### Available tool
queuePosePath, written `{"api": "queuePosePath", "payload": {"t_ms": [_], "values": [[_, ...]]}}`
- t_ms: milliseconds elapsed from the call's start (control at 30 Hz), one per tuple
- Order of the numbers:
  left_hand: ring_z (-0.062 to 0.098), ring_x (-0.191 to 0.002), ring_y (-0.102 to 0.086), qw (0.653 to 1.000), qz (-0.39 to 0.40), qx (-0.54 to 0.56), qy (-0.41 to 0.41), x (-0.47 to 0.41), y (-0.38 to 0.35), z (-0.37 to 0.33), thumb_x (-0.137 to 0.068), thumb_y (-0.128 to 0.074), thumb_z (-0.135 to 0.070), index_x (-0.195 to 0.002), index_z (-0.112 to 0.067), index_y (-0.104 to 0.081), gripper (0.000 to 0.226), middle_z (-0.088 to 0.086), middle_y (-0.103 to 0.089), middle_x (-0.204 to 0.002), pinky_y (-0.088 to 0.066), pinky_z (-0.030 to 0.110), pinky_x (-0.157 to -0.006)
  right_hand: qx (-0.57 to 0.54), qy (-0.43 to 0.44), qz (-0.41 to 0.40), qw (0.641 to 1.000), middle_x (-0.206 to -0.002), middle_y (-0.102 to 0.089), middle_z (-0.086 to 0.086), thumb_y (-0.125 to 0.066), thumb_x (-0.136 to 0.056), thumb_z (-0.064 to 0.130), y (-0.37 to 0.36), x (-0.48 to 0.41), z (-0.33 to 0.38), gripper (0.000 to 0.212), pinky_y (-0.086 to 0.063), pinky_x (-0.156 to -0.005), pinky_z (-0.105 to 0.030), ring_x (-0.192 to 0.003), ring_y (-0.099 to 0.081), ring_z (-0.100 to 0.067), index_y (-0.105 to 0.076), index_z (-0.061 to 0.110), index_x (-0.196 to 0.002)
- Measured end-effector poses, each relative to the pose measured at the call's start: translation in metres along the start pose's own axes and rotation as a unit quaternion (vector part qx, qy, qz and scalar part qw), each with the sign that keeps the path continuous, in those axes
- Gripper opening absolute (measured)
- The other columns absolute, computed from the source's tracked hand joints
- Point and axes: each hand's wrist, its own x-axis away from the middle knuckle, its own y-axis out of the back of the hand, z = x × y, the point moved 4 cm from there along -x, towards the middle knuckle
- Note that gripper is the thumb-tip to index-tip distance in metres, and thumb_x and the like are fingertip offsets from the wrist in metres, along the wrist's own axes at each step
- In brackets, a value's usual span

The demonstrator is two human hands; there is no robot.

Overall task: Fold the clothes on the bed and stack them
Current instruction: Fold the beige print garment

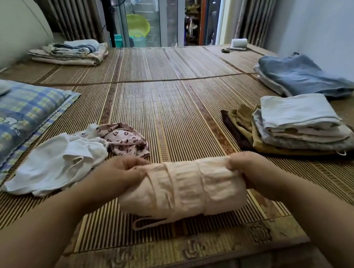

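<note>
Peach top is folded into a fat bundle, held low over the mat right in front of the person. Can't tell if its underside rests on the mat or hangs just clear. A thin strap loops out at the top's lower left. L hand pinches the top's left end, fingers curled over the upper corner. R hand grips the right end w/ fingers wrapped round it. So the hands are apart, each clamped on one end, w/ the bundle spanning btwn them. Step in hand, as I read it: finish this fold & carry it to the stack, which sits near, to the right of the top & a bit beyond. To do it well: tuck the strap in first so it doesn't drag or snag. Keep even tension at both ends so the layers don't slide. Move the bundle flat, not tilted, & set it square on the stack's grey upper piece, edges lined up. The bundle looks thick & soft, so prob. press it down once it's placed or it may roll off. Still to fold: a white piece left of the top & beyond, and a heart-print piece just beyond the top, touching the white one. A blue pile lies well beyond the top to the right, a pillow far left of it, and bedding well beyond, to the left.
</note>
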Motion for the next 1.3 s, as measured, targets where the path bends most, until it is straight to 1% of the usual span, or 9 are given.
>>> {"api": "queuePosePath", "payload": {"t_ms": [200, 367, 467, 667, 800, 900, 1033, 1200, 1300], "values": [[0.029, -0.109, -0.061, 0.956, -0.198, 0.206, 0.059, -0.038, 0.013, 0.007, -0.09, -0.059, -0.03, -0.14, -0.026, -0.041, 0.053, 0.015, -0.054, -0.133, -0.052, 0.048, -0.092, -0.15, -0.008, -0.196, 0.969, -0.1, -0.071, -0.015, -0.048, -0.09, 0.059, -0.006, -0.045, 0.003, 0.051, -0.055, -0.085, -0.05, -0.09, -0.069, -0.03, -0.066, 0.013, -0.094], [0.028, -0.136, -0.035, 0.957, -0.206, -0.202, 0.045, -0.048, -0.005, 0.01, -0.094, -0.047, -0.049, -0.146, -0.025, -0.034, 0.059, 0.007, -0.035, -0.151, -0.031, 0.048, -0.111, 0.225, -0.005, -0.159, 0.961, -0.147, -0.041, -0.004, -0.046, -0.085, 0.066, -0.024, -0.059, -0.013, 0.076, -0.038, -0.106, -0.048, -0.132, -0.041, -0.025, -0.032, 0.024, -0.146], [0.019, -0.147, -0.005, 0.937, -0.118, -0.328, -0.008, -0.054, -0.035, 0.013, -0.09, -0.036, -0.063, -0.146, -0.04, -0.026, 0.061, -0.008, -0.013, -0.159, -0.011, 0.052, -0.115, 0.338, 0.008, -0.106, 0.935, -0.153, -0.029, -0.003, -0.046, -0.086, 0.065, -0.034, -0.068, -0.027, 0.071, -0.034, -0.109, -0.05, -0.135, -0.034, -0.023, -0.028, 0.033, -0.147], [0.024, -0.144, 0.022, 0.881, 0.034, -0.46, 0.104, -0.052, -0.075, 0.053, -0.085, -0.017, -0.078, -0.145, -0.048, 0.01, 0.073, -0.004, 0.023, -0.157, 0.008, 0.06, -0.11, 0.468, -0.1, -0.019, 0.878, -0.16, 0.018, -0.003, -0.024, -0.078, 0.083, -0.038, -0.072, -0.057, 0.082, 0.009, -0.11, -0.061, -0.144, 0.02, -0.031, 0.007, 0.05, -0.146], [0.023, -0.147, 0.012, 0.888, 0.017, -0.446, 0.108, -0.05, -0.07, 0.053, -0.085, -0.025, -0.076, -0.147, -0.047, 0.0, 0.073, -0.004, 0.011, -0.16, 0.002, 0.061, -0.112, 0.433, -0.09, -0.155, 0.884, -0.159, -0.012, -0.008, -0.037, -0.079, 0.079, -0.024, -0.067, -0.046, 0.085, -0.014, -0.111, -0.06, -0.144, -0.011, -0.034, -0.004, 0.043, -0.148], [0.02, -0.139, -0.031, 0.929, -0.064, -0.353, 0.094, -0.046, -0.054, 0.041, -0.081, -0.055, -0.065, -0.14, -0.042, -0.036, 0.066, -0.007, -0.032, -0.153, -0.027, 0.055, -0.11, 0.365, -0.123, -0.275, 0.881, -0.141, -0.043, -0.013, -0.056, -0.079, 0.066, -0.007, -0.061, -0.037, 0.089, -0.039, -0.102, -0.046, -0.127, -0.041, -0.031, -0.025, 0.018, -0.147], [0.021, -0.123, -0.047, 0.943, -0.179, -0.238, 0.149, -0.038, -0.021, 0.043, -0.06, -0.085, -0.047, -0.143, -0.034, -0.036, 0.097, 0.0, -0.046, -0.141, -0.041, 0.04, -0.104, 0.198, -0.191, -0.165, 0.947, -0.092, -0.069, -0.005, -0.074, -0.07, 0.059, -0.011, -0.063, -0.032, 0.055, -0.057, -0.08, -0.04, -0.082, -0.067, -0.023, -0.066, 0.011, -0.095], [0.024, -0.119, -0.051, 0.968, -0.15, -0.078, 0.187, -0.039, -0.014, 0.045, -0.061, -0.089, -0.021, -0.148, -0.027, -0.029, 0.106, 0.007, -0.048, -0.141, -0.04, 0.03, -0.093, 0.212, -0.144, -0.138, 0.957, -0.092, -0.065, 0.001, -0.077, -0.073, 0.043, -0.024, -0.063, -0.018, 0.033, -0.052, -0.074, -0.035, -0.082, -0.061, -0.016, -0.06, 0.02, -0.09], [0.028, -0.108, -0.058, 0.973, -0.113, 0.065, 0.192, -0.043, -0.015, 0.043, -0.071, -0.078, 0.0, -0.147, -0.031, -0.031, 0.094, 0.013, -0.046, -0.139, -0.053, 0.04, -0.089, 0.08, -0.132, -0.112, 0.982, -0.112, -0.055, -0.005, -0.083, -0.071, 0.026, -0.029, -0.062, -0.019, 0.081, -0.053, -0.09, -0.045, -0.098, -0.059, -0.024, -0.031, 0.02, -0.133]]}}
